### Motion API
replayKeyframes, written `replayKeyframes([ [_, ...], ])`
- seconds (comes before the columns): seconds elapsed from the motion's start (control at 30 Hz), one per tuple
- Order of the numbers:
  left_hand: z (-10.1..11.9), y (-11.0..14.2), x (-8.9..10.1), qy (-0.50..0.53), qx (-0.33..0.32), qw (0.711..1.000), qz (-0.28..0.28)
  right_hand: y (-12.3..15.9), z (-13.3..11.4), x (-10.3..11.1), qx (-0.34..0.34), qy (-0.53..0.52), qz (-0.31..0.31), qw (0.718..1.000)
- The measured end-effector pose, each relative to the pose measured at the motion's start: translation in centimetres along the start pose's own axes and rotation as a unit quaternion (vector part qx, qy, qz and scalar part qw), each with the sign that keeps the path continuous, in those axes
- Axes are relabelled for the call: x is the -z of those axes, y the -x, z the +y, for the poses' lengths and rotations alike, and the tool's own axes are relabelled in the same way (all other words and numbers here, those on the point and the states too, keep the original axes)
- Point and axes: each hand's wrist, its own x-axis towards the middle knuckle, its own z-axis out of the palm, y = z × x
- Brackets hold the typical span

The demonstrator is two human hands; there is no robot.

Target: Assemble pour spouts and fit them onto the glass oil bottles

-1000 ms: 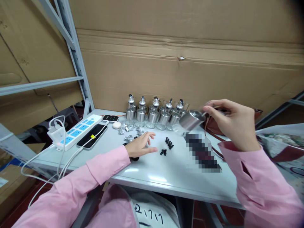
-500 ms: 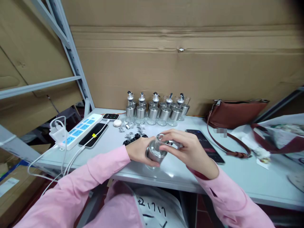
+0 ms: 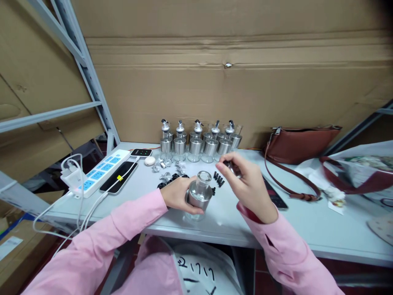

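"Where is the bottle in the head view?"

"Just below the centre of the frame: a clear glass bottle with a silver metal sleeve point(image 3: 200, 201)."

"Which way does it point?"

"Open mouth up; its long axis is near upright, the top leaning slightly toward the frame's right."

"And the fingers?"

"The person's left hand point(image 3: 178, 194) wraps the sleeve from the left. The right hand point(image 3: 249, 186), right of centre, pinches a small dark piece point(image 3: 227, 164), apart from the mouth. Fingers hide most of that piece, so its long axis cannot be told."

"Behind them?"

"Silver-sleeved glass bottles with silver-and-black pourer tops point(image 3: 195, 145) stand upright mid-frame."
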Motion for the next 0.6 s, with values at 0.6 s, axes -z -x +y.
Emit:
replayKeyframes([
  [0.6,0.3,0.0,0.1,0.027,0.045,0.999,-0.01,-2.1,-0.4,-4.8,0.088,-0.263,0.067,0.958],
])
